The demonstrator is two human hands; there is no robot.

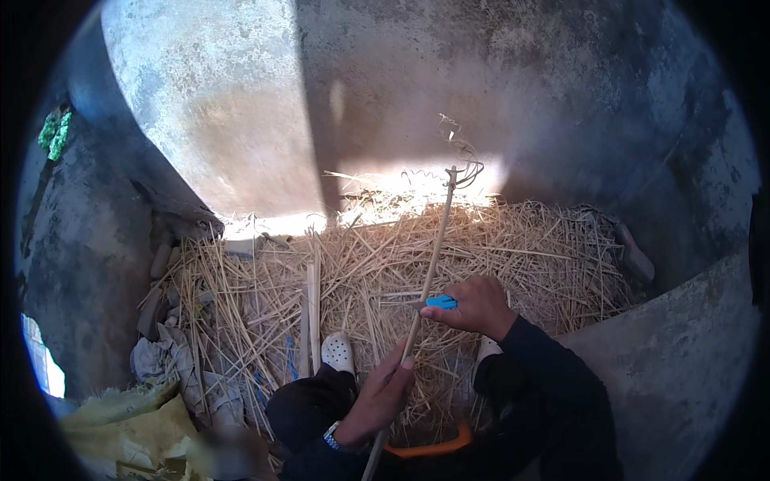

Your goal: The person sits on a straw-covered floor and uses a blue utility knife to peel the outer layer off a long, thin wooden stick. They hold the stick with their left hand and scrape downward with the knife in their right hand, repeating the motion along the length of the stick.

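Note:
A long thin stick (436,248) slants up and away in front of me, with dry curly tendrils at its far tip. My left hand (380,401) is closed around its lower part, and the stick's near end runs down past my wrist. Higher up, my right hand (475,306) grips a small tool with a bright blue handle (441,302), which looks like a knife. Its short dark blade meets the side of the stick, just beyond my right thumb. The fingers of the right hand partly hide the handle.
Loose straw (529,256) covers the ground up to a concrete wall (417,80). Flat wooden strips (314,301) lie beside my white clog (338,353). Crumpled yellowish sacking (136,433) sits at lower left, and an orange curved object (437,445) is between my legs.

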